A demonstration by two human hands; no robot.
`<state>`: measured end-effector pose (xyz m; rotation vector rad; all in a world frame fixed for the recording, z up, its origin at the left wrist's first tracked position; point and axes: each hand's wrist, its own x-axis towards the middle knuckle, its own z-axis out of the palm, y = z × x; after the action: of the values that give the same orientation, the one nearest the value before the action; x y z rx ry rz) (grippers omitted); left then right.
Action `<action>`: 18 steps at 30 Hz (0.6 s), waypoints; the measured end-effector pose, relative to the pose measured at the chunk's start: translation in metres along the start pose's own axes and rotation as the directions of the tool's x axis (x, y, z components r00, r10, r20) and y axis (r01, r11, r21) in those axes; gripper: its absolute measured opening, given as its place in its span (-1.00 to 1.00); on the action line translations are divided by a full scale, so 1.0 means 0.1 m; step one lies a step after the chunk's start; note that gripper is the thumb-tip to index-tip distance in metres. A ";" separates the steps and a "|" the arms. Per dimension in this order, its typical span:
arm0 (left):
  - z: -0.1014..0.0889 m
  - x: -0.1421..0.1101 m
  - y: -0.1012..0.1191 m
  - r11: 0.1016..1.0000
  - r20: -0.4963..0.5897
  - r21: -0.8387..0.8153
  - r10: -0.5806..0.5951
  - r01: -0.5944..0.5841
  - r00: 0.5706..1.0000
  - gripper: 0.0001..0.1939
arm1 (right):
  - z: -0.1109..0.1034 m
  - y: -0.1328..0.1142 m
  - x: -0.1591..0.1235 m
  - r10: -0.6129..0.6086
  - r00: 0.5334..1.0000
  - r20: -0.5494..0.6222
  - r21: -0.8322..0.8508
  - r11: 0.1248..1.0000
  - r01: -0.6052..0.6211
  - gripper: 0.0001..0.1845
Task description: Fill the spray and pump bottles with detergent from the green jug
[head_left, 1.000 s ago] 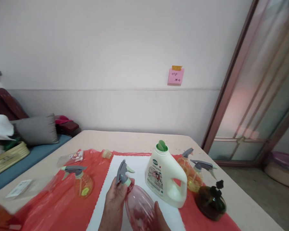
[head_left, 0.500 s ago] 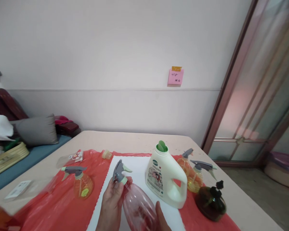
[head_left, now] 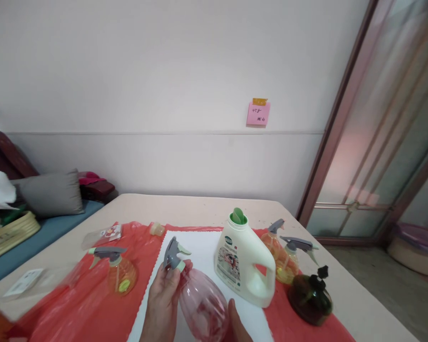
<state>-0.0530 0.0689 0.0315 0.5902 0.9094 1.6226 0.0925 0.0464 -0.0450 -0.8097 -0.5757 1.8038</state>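
A clear pink spray bottle (head_left: 205,304) with a grey trigger head (head_left: 173,251) is tilted over the white sheet, its head toward the upper left. My left hand (head_left: 164,294) is closed round the bottle's neck, just below the collar. My right hand (head_left: 237,323) holds the lower right side of the bottle, its thumb showing and its other fingers mostly hidden. Just right of the bottle stands a large white detergent jug (head_left: 244,261), its mouth uncapped and green inside.
Red plastic sheeting (head_left: 92,308) lies under the white sheet (head_left: 196,242). A yellow spray bottle (head_left: 123,275) stands left; an orange one (head_left: 271,242), another yellow one (head_left: 287,266) and a dark green bottle (head_left: 310,299) stand right. A small cap (head_left: 157,229) sits behind.
The pink spray bottle and both hands have shifted very slightly, with the bottle tipped a little. The whole view has moved a few pixels. The grip stays the same.
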 end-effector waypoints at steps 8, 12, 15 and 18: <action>0.00 0.01 0.01 0.999 0.012 -0.047 -0.005 0.005 1.000 -0.53 | 0.04 0.00 -0.02 0.022 0.994 -0.107 0.033 0.999 -0.019 -0.18; 0.01 0.00 0.01 1.000 -0.004 -0.025 -0.006 0.006 1.000 -0.49 | 0.06 0.01 0.00 -0.040 0.996 -0.084 -0.004 0.999 0.040 -0.12; 0.02 0.00 0.03 0.999 -0.026 -0.028 0.017 -0.018 1.000 -0.47 | 0.01 0.01 -0.01 -0.088 0.992 -0.095 -0.123 0.990 0.076 0.00; 0.04 0.00 0.04 0.999 -0.022 -0.035 0.012 -0.013 1.000 -0.46 | -0.02 0.01 -0.01 0.081 0.990 -0.112 -0.006 0.997 -0.082 -0.22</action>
<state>-0.0529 0.0697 0.0371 0.5561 0.8926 1.6558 0.0941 0.0451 -0.0468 -0.9477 -0.4856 1.8177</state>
